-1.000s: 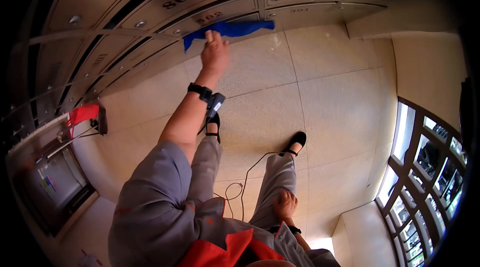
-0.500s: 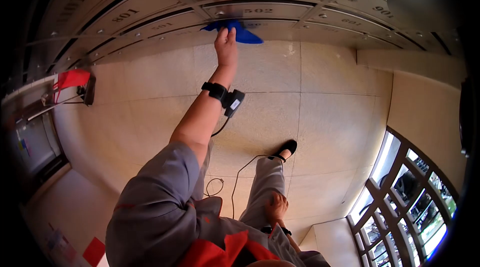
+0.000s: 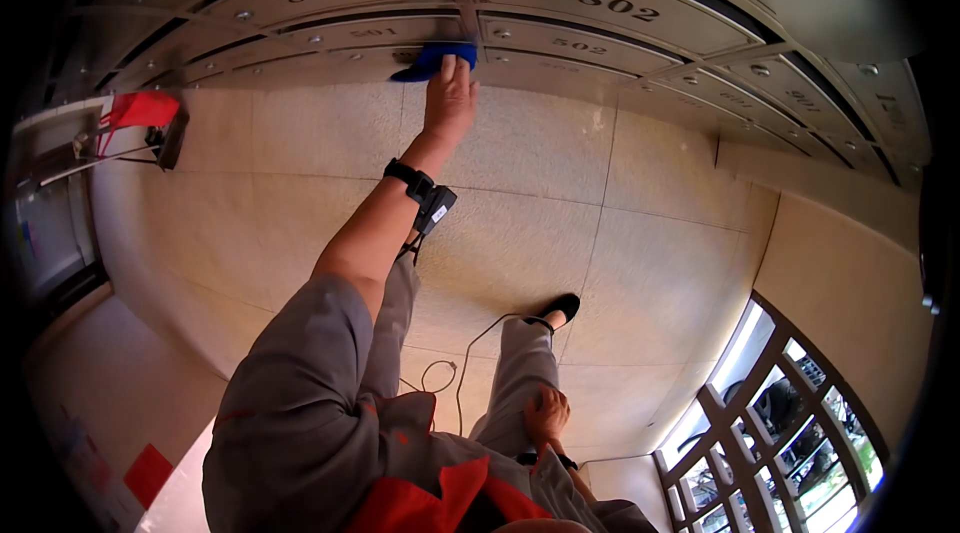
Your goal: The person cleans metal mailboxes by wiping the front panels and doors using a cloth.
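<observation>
A blue cloth [image 3: 437,62] is pressed against the lower metal mailbox doors, under the door marked 501. The fingers of my left hand [image 3: 452,98] are closed on it, and part of the cloth hangs out to the left. That arm is stretched forward and wears a black strap with a small boxy device [image 3: 433,212] at the wrist. My right hand [image 3: 547,416] lies on my right leg near the knee, fingers stretched over the grey trousers, holding nothing.
Rows of numbered mailbox doors [image 3: 620,8] with small locks span the top. A thin cable [image 3: 465,358] runs by my legs over the tiled floor [image 3: 520,233]. A red cloth-like item [image 3: 143,110] hangs at left. A barred window or gate [image 3: 790,423] stands at lower right.
My left hand has slid the blue cloth leftward along the doors, from below 502 to below 501. The view has turned slightly. My right hand stays on my leg.
</observation>
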`<state>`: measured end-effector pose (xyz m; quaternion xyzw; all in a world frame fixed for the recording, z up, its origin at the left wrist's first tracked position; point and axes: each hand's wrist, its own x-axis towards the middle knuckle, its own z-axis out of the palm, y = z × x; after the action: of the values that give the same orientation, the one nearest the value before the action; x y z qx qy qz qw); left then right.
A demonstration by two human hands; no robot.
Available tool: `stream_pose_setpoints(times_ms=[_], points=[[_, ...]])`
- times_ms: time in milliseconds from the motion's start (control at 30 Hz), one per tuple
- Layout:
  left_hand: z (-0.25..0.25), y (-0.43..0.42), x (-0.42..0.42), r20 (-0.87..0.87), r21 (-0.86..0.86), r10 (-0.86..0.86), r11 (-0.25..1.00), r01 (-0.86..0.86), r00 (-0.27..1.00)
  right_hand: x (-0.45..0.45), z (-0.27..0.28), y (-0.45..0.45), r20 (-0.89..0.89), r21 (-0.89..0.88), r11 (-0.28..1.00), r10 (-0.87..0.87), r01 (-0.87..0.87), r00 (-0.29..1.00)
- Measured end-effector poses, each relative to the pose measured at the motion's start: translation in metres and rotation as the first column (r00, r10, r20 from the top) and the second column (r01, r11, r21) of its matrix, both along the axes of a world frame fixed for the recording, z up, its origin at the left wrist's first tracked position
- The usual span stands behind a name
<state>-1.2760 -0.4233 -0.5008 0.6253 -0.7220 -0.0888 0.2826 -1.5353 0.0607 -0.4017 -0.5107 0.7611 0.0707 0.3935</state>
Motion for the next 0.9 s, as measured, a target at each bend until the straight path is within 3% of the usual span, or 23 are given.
stream_pose_setpoints(times_ms=[33,267,467,533,600,633,767,900], points=[[0.004,-0.001,0.001,0.075,0.070,-0.007,0.998,0.002,0.997,-0.001,0.000,0.000,0.003,-0.002,1.000,0.008,-0.008,1.000],[0.005,-0.004,0.023,0.350,0.003,0.020,1.000,-0.023,0.936,-0.008,-0.016,0.002,-0.034,0.005,0.995,0.095,-0.095,0.995],[0.010,-0.008,0.109,0.314,0.205,0.336,0.889,-0.409,0.888,-0.024,-0.045,0.027,-0.108,-0.070,0.982,0.168,-0.176,0.980],[0.015,-0.011,0.128,0.270,0.216,0.340,0.891,-0.400,0.901,-0.027,-0.052,0.027,-0.138,-0.101,0.964,0.231,-0.245,0.963],[0.002,-0.009,0.137,0.221,0.159,0.319,0.921,-0.357,0.922,-0.010,-0.018,-0.019,-0.098,0.039,0.989,0.149,-0.146,0.984],[-0.008,-0.009,0.136,0.096,0.086,0.359,0.926,-0.367,0.928,0.000,-0.006,-0.038,-0.082,0.109,0.989,0.107,-0.098,0.991],[-0.025,-0.014,0.129,-0.170,-0.012,0.436,0.896,-0.444,0.884,0.000,-0.007,-0.050,-0.094,0.120,0.982,0.155,-0.143,0.983],[-0.026,-0.003,0.122,-0.311,-0.154,0.453,0.843,-0.515,0.835,-0.002,-0.013,-0.055,-0.072,0.107,0.976,0.200,-0.192,0.977]])
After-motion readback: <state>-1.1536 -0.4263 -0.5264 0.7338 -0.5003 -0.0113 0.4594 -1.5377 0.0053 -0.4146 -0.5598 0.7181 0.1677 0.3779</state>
